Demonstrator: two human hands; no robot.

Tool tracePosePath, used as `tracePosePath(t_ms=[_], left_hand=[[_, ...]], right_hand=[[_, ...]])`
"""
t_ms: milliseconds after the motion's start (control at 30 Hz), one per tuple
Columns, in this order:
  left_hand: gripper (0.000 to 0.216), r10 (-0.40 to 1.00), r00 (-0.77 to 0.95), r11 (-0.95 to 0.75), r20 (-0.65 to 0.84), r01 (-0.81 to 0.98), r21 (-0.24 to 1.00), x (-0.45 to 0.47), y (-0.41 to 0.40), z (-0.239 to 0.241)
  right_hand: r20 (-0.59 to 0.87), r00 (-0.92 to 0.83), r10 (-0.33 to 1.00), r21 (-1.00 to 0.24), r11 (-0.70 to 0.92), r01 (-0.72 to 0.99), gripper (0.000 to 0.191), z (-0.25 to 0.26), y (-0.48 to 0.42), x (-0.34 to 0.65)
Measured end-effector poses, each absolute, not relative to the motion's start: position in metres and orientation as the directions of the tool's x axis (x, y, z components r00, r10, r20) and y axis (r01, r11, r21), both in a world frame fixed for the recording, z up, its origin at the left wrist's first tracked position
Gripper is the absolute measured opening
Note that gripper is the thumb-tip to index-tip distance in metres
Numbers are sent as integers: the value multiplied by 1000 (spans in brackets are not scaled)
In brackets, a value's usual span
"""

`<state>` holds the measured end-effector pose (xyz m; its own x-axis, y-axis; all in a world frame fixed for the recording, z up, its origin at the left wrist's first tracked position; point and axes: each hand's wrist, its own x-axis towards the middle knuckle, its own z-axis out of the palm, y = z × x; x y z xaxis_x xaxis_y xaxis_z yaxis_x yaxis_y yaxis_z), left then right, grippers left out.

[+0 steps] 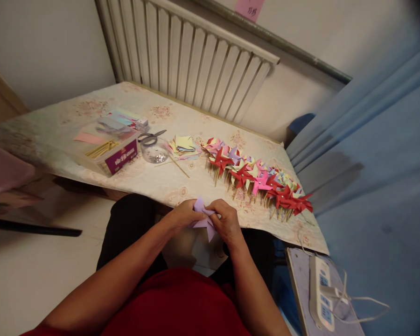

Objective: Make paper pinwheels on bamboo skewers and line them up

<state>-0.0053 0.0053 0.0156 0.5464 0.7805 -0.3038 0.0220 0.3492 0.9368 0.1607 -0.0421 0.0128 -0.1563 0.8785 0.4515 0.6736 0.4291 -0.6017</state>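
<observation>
Both hands meet in front of my chest, just below the table's near edge, around a lilac paper pinwheel [203,218]. My left hand [182,216] pinches its left side with closed fingers. My right hand [225,220] is curled over its right side, fingers pressed to the centre. On the table [91,175] beyond them lies a long row of finished paper pinwheels [257,177] on wooden sticks, red, pink, yellow and purple. A loose wooden stick [179,167] lies left of that row.
A clear plastic box [107,147] holds sticks and coloured paper. Beside it are scissors [151,136], a small clear bowl of shiny bits [154,151] and a stack of cut paper squares [184,145]. A radiator [192,60] stands behind. A power strip [321,291] lies at lower right.
</observation>
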Motion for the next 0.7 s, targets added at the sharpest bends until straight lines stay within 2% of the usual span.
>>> tracePosePath(t_ms=[133,233,367,467,700], left_hand=[[19,782,541,354,-310,24,935,-5,7,13],[23,788,534,367,-307,-5,930,-6,8,11],[28,836,476,344,-274,-64,937,-8,13,6],[32,868,447,294,-216,-111,949,-8,16,0],[30,914,367,194,-173,-22,981,-2,14,-4]], right_hand=[[441,-150,885,-619,422,662,20,14,-42,159],[416,-51,908,-722,364,588,25,15,-43,160],[272,190,943,-929,206,307,43,7,-40,171],[132,289,948,-989,109,97,43,-1,-38,178],[-75,209,975,-997,-74,-15,27,-1,-42,159]])
